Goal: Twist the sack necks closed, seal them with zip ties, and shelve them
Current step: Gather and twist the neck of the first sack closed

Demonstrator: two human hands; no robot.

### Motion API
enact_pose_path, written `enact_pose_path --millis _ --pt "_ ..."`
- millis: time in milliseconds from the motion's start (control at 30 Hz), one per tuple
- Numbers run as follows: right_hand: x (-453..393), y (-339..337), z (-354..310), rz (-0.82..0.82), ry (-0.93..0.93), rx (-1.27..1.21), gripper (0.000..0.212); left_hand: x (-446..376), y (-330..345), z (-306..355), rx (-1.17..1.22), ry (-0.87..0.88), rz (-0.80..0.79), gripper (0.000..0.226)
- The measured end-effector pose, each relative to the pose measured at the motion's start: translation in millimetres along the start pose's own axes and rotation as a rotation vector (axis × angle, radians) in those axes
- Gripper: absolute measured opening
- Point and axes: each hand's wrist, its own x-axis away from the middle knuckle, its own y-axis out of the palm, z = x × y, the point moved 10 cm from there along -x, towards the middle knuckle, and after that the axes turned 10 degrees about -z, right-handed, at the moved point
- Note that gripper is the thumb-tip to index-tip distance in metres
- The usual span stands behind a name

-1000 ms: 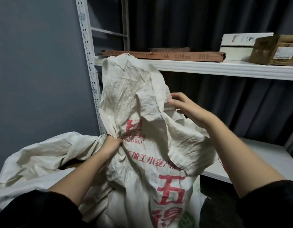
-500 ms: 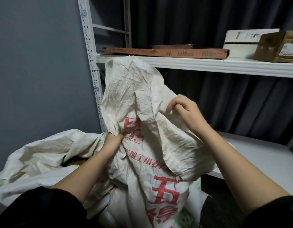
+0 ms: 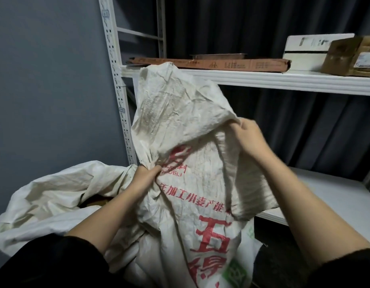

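A crumpled white woven sack [image 3: 192, 183] with red printed characters stands upright in front of me, its loose top rising to the upper shelf's edge. My left hand [image 3: 145, 177] clutches a bunched fold of the sack on its left side. My right hand [image 3: 249, 136] pinches the sack's right upper edge and holds it out to the right. A second white sack [image 3: 55, 196] lies open at the lower left, with something brownish inside its mouth. No zip tie is visible.
A white metal shelving unit stands behind the sack, with a perforated upright [image 3: 117, 80]. Its upper shelf [image 3: 284, 80] carries a long flat brown carton [image 3: 221, 63], a white box [image 3: 309, 50] and a brown cardboard box [image 3: 350, 57]. The lower shelf board [image 3: 329, 196] lies to the right.
My right hand has closed on the sack's right edge and pulled it outward to the right, spreading the upper part. My left hand keeps its grip in the same place.
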Motion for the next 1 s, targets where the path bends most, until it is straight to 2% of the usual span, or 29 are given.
enact_pose_path --millis 100,167,267,400,467,533,600,667,733,800,867,933,1000 --pt "-17 -14 13 -0.002 0.013 -0.176 0.04 4 20 2 -0.062 -0.015 -0.248 0.033" --pt "-26 -15 1 -0.004 -0.035 -0.144 0.04 8 39 1 -0.224 -0.038 -0.358 0.024" --pt "-34 -17 -47 0.004 -0.221 -0.029 0.026 9 54 5 -0.337 -0.021 -0.369 0.026" --pt "-37 -8 -108 -0.086 -0.406 0.112 0.011 6 71 20 -0.457 0.096 -0.35 0.049" --pt "-41 -3 -121 -0.134 -0.403 0.044 0.008 9 77 31 -0.458 0.153 -0.333 0.053" --pt "-44 -1 -119 -0.156 -0.335 -0.163 0.009 6 70 28 -0.36 0.131 -0.264 0.049" --pt "-44 2 -105 -0.186 -0.277 -0.292 0.018 2 57 13 -0.192 0.032 -0.196 0.038" --pt "-42 7 -86 -0.247 -0.222 -0.303 0.04 4 44 -1 0.047 -0.033 -0.167 0.036" --pt "-38 11 -59 -0.309 -0.121 -0.206 0.073 3 42 -16 0.241 -0.092 -0.23 0.047" --pt "-28 18 -31 -0.403 -0.015 -0.078 0.097 1 43 -24 0.308 -0.112 -0.293 0.064" --pt "-12 31 -6 -0.543 0.083 -0.026 0.107 -2 39 -25 0.295 -0.115 -0.292 0.079" --pt "5 45 12 -0.664 0.155 -0.026 0.113 -3 36 -20 0.298 -0.078 -0.258 0.065" --pt "12 50 22 -0.653 0.182 0.023 0.111 -2 35 -18 0.324 -0.046 -0.22 0.048"
